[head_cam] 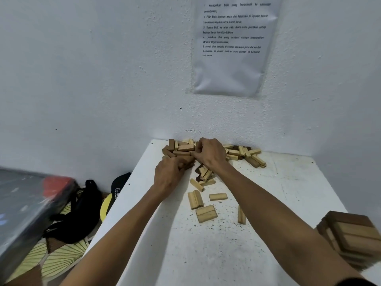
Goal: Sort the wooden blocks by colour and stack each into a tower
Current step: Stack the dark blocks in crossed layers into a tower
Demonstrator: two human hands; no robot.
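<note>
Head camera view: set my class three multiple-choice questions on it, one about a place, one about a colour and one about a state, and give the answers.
1. Where do most of the blocks lie?
A) at the table's far edge, by the wall
B) in a box
C) at the table's near edge

2. What colours are the blocks?
A) red and blue
B) light and dark brown
C) all black

3. What are the hands doing?
A) lying flat on bare table
B) raised in the air
C) both in the pile, fingers curled on blocks

Answers:
1 A, the pile sits at the wall's foot.
2 B, pale and dark wood lie mixed.
3 C, the left hand and right hand both grip blocks there.
</note>
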